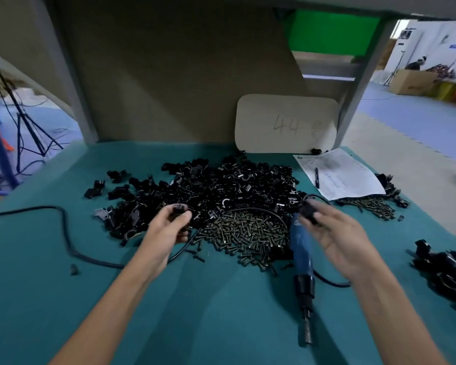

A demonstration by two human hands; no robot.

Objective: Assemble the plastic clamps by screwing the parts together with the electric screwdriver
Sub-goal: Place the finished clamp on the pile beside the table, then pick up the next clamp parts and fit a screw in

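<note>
A big heap of black plastic clamp parts (pixel 221 185) covers the middle of the green table (pixel 208 312). In front of it lies a pile of dark screws (pixel 242 233). My left hand (pixel 169 227) holds a black clamp part (pixel 178 208) at the heap's near left edge. My right hand (pixel 334 233) holds another black clamp part (pixel 309 210) over the screws' right side, blurred. The blue electric screwdriver (pixel 302 259) lies on the table between my arms, its bit pointing toward me.
The screwdriver's black cable (pixel 63 233) loops across the left of the table. A paper sheet with a pen (pixel 337 175) lies at the back right, more screws (pixel 369 205) beside it. Black clamps (pixel 442 272) are stacked at the right edge. A numbered card (pixel 284 125) leans on the back wall.
</note>
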